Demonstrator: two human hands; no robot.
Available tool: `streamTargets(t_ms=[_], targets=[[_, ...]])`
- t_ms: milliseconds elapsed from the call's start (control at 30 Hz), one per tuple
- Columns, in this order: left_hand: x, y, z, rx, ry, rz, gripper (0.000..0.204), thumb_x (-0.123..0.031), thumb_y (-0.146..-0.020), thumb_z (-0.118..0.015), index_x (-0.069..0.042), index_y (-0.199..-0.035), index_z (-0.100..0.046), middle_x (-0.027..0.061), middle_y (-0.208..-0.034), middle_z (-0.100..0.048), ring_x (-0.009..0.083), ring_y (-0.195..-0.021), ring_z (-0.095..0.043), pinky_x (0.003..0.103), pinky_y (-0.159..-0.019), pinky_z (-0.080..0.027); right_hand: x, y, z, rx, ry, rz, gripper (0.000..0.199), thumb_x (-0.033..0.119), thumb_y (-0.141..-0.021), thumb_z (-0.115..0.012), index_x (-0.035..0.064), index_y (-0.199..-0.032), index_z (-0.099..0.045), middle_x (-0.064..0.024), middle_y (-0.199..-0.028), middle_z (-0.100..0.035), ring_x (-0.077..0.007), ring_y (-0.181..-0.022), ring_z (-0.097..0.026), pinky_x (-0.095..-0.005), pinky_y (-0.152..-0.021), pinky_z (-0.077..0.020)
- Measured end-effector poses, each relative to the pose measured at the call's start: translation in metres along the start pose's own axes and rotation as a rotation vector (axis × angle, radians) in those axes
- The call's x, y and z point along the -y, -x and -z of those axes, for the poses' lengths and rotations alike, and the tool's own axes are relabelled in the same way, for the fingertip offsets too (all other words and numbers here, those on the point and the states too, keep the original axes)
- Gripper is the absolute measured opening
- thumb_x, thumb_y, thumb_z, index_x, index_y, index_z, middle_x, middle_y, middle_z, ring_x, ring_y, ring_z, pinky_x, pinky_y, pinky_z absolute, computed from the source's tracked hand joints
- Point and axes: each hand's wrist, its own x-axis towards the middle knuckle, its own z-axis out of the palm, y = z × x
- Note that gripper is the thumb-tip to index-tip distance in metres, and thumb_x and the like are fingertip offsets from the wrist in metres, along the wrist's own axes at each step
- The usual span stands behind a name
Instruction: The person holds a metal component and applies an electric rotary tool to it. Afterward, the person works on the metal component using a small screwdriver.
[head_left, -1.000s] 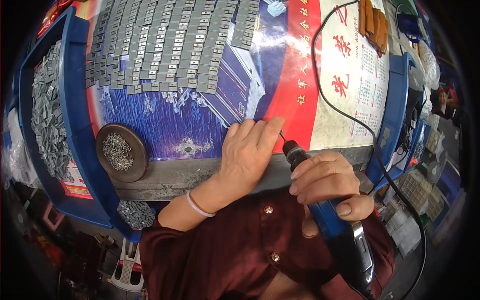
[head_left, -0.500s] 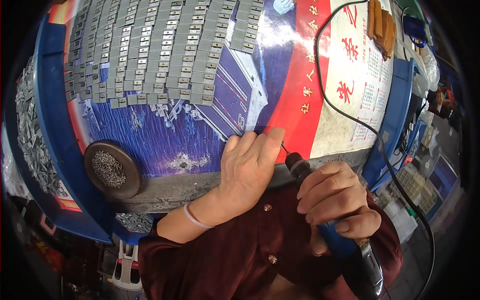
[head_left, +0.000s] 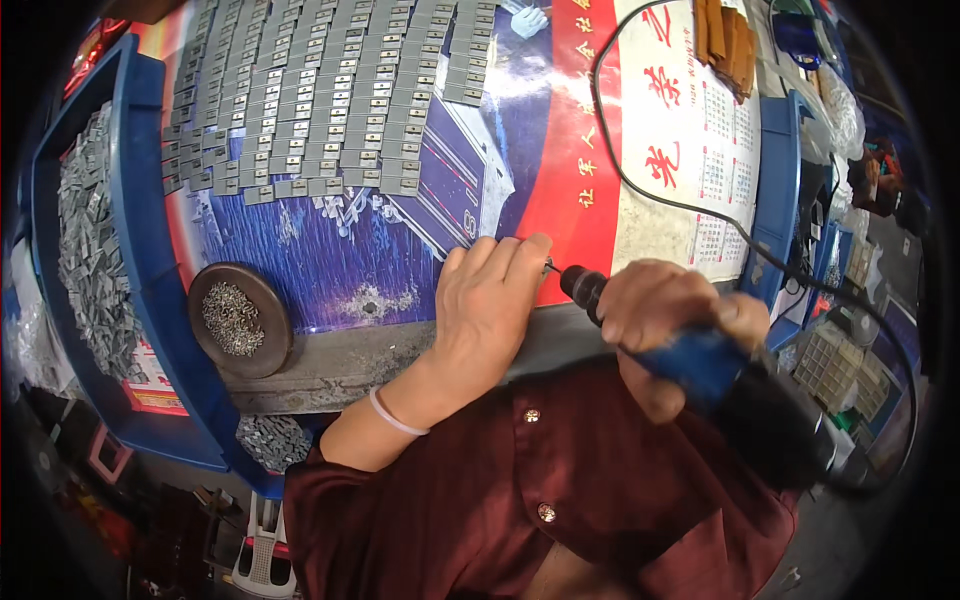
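My right hand (head_left: pixel 670 320) grips a blue and black corded electric screwdriver (head_left: pixel 690 365), slightly blurred by motion. Its thin bit points left and meets the fingertips of my left hand (head_left: pixel 490 310). Those fingers are curled closed over the table's near part, pinching something small that they mostly hide. Beyond them, overlapping rows of small grey plastic pieces (head_left: pixel 350 110), many bearing a shiny metal plate, cover the far left of the table. A round brown dish (head_left: pixel 275 350) to the left holds a heap of tiny metal screws (head_left: pixel 235 318).
On the left stands a blue bin (head_left: pixel 140 190) full of loose grey pieces (head_left: pixel 95 240). The black cord (head_left: pixel 690 205) loops across the poster-covered table on the right. Orange-brown blocks (head_left: pixel 725 45) lie at the far right, near another blue bin (head_left: pixel 775 190).
The screwdriver has swung from steep to more level, its rear end moving up and right with my right hand. My left hand stays closed near the bit. The whole view has shifted slightly.
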Motion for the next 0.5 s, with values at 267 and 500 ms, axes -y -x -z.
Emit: streamTargets(t_ms=[267,500], targets=[[-0.005,0.003,-0.006,-0.043,-0.085,-0.058,0.013,-0.003,-0.076,-0.071,-0.008,-0.087,-0.068,0.0045,-0.084,-0.058,0.0251,-0.077,-0.055,0.038,-0.069,-0.040,-0.005,0.004,0.003,-0.610,-0.109,-0.102,0.059,0.030,-0.089,-0.066,0.0032,-0.131,-0.034,-0.0084,-0.078,-0.055,-0.0189,-0.066,-0.056,-0.0361,-0.064,-0.0518],[-0.006,0.004,-0.007,-0.055,-0.080,-0.100,0.011,-0.005,-0.078,-0.072,-0.006,-0.089,-0.068,0.0069,-0.082,-0.059,0.0270,-0.079,-0.057,0.039,-0.069,-0.041,0.015,0.005,0.025,-0.683,-0.092,-0.029,0.043,0.022,-0.093,-0.062,0.0005,-0.125,-0.043,-0.0090,-0.076,-0.057,-0.0183,-0.064,-0.056,-0.0347,-0.061,-0.0513]])
